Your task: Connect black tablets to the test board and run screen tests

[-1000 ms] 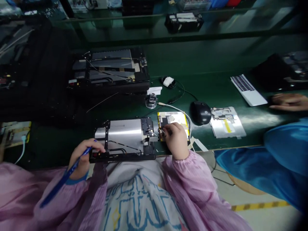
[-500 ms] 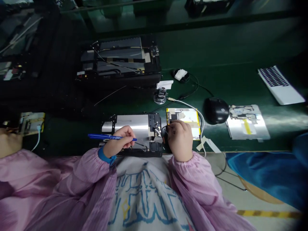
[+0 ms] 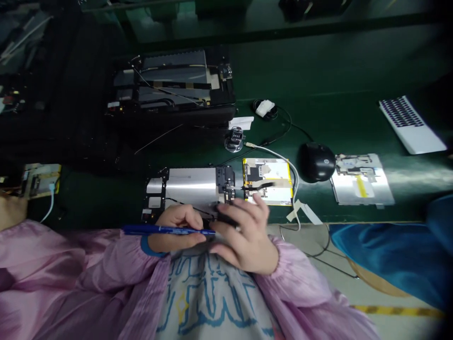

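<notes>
1. On my feed, the left hand pinches a blue pen between thumb and fingers, its tip pointing toward the other hand.
2. The right hand is just beside that tip, fingers bent and partly spread. Something dark shows under them; whether they grip it, I cannot tell.
3. Just beyond both hands I see the opened panel, flat on the green bench, its near edge partly hidden by the hands.
4. Right of it lies a yellow-edged board, with a thin dark strip across it, reaching toward the panel. I cannot make out whether it is connected.
5. My judgement of progress: the panel is already uncovered and its inner parts are exposed, so I take the work as partway; how much is left, I cannot tell.
6. Farther out I find a tally counter, a white cable, a black mouse, a silver plate and, behind, a stack of similar panels.
7. At far left is a co-worker's hand.
</notes>
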### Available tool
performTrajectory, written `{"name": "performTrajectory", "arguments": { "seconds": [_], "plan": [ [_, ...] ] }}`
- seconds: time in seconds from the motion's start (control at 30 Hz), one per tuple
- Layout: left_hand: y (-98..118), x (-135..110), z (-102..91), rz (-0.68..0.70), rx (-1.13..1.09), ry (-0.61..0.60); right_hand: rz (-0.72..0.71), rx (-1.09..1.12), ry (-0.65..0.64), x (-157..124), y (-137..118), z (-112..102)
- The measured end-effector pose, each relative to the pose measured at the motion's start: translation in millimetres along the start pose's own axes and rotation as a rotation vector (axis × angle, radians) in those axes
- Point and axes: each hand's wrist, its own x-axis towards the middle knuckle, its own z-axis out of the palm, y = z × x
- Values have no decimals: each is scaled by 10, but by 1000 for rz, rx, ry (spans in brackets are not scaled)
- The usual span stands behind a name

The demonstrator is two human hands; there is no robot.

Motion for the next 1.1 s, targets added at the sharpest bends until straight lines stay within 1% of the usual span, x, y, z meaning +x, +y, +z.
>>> {"name": "performTrajectory", "arguments": {
  "seconds": [0.03, 0.1, 0.17, 0.2, 0.27, 0.3, 0.37, 0.43, 0.47, 0.53, 0.6, 0.73, 0.83, 0.9, 0.97, 1.03, 1.1],
  "plan": [
    [29, 5, 31, 59, 62, -17, -41, -10, -41, -22, -52, 23],
    [68, 18, 49, 179, 159, -23, -62, 23, -43, -60, -77, 32],
    [86, 31, 18, 260, 157, 53, -18, 84, -6, -72, 9, -37],
    [88, 39, -4, 265, 135, 104, 22, 99, 8, -60, 93, -93],
    [71, 63, -24, 206, 134, 151, 107, 84, 34, 13, 330, -197],
    [49, 82, -13, 149, 171, 131, 134, 57, 36, 76, 476, -223],
    [-24, 134, 56, 3, 279, 33, 149, 3, -12, 239, 794, -186],
    [-129, 193, 156, -113, 359, -30, 149, -26, -82, 416, 1102, -43],
    [-185, 220, 201, -142, 385, -25, 144, -37, -108, 494, 1234, 49],
    [-284, 260, 262, -155, 414, 32, 158, -53, -172, 605, 1427, 219],
    [-347, 283, 277, -145, 436, 79, 190, -75, -235, 651, 1517, 330],
    [-365, 294, 252, -115, 483, 54, 256, -143, -306, 634, 1512, 379],
    [-356, 296, 259, -89, 535, 73, 254, -138, -316, 614, 1480, 362],
    [-364, 299, 274, -75, 571, 99, 245, -95, -246, 612, 1439, 321],
    [-377, 301, 282, -56, 586, 93, 249, -17, -108, 603, 1344, 234],
    [-385, 296, 276, -58, 564, 80, 254, 92, 22, 559, 1182, 109],
    [-378, 281, 254, -101, 463, 108, 264, 192, 95, 449, 970, -14]
  ]
}}
